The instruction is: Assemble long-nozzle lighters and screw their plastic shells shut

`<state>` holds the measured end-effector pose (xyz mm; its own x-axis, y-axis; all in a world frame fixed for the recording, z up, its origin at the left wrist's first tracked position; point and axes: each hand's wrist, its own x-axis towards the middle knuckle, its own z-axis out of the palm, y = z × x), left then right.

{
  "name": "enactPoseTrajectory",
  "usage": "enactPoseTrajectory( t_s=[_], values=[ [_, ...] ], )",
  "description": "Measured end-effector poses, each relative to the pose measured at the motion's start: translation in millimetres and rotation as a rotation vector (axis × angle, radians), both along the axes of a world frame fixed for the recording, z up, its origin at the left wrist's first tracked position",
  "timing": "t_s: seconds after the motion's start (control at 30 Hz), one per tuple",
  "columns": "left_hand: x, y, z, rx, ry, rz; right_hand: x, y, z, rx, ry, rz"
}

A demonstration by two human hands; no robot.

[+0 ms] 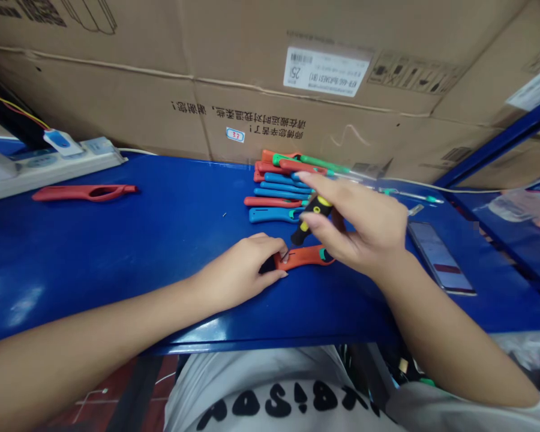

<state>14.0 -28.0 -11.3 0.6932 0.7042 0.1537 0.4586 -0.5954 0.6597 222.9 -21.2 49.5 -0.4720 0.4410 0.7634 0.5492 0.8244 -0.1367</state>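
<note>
My left hand [243,267] rests on the blue table and grips the left end of an orange plastic handle [306,257] between thumb and fingers. The handle lies flat, with a green and dark part at its right end. In my right hand [364,222] is a screwdriver [317,209] with a black and yellow grip, held at a slant. Its thin shaft points down at the orange handle near my left fingertips; whether the tip touches a screw I cannot tell. Just behind sits a pile of red, blue and orange handles [279,191], some with green parts, partly hidden by my right hand.
A single red handle [85,192] lies at the left, near a white power strip [45,165]. At the right is a phone [441,258]. Large cardboard boxes [234,90] stand along the table's back edge. Clear tubes with green ends [432,199] lie behind my right hand.
</note>
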Motion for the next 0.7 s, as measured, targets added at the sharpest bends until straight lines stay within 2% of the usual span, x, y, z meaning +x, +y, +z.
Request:
enactPoseTrajectory(
  t_s=[0.07,0.13,0.27,0.33,0.43,0.5,0.6,0.7],
  values=[
    [0,0,-0.5,0.008,0.01,0.006,0,0,-0.3,-0.154,0.041,0.086],
    [0,0,-0.8,0.009,0.012,0.006,0,0,0.4,-0.218,0.07,0.134],
    [0,0,-1.0,0.01,-0.011,0.003,1,0,3.9,-0.009,0.012,0.052],
    [-1,0,-1.4,0.012,-0.012,0.007,1,-2,5.7,-0.071,-0.011,0.069],
    [-1,1,-2.4,0.009,-0.011,0.01,0,-4,7.8,-0.225,0.031,0.192],
    [-1,1,-3.3,0.015,-0.022,0.008,-1,-4,9.1,-0.18,0.052,0.228],
    [0,1,-3.6,0.031,-0.037,0.008,-2,-6,10.5,-0.062,-0.011,0.134],
    [0,1,-3.0,0.026,-0.023,0.018,-3,-7,10.2,-0.123,-0.024,0.108]
  ],
)
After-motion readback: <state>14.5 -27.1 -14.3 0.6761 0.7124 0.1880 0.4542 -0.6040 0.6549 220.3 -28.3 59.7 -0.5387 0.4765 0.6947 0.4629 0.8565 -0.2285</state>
